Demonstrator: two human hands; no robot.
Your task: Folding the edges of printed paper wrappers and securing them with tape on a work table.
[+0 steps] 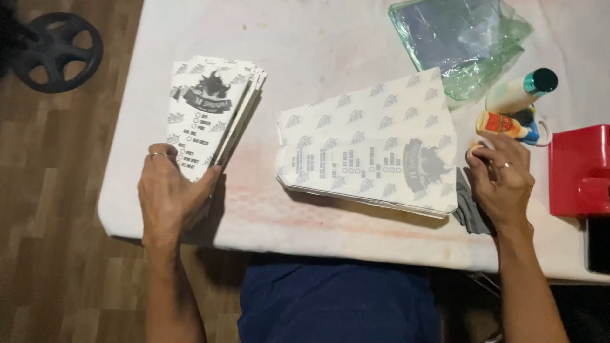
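Printed paper bags (213,117), fanned in the clenched left hand (170,197) near the bench's (318,38) left edge, want firm squaring while the right hand's (502,181) fingers pinch something small beside the flat stack (368,149).

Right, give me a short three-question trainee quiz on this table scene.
1. True or false: the left hand grips a fanned bundle of printed paper bags.
2. Where does the flat stack of bags lie: A) on the white table, B) on the floor, C) on the red box?
3. Which hand is nearest the small glue bottle?

Key: 1 true; 2 A; 3 the right hand.
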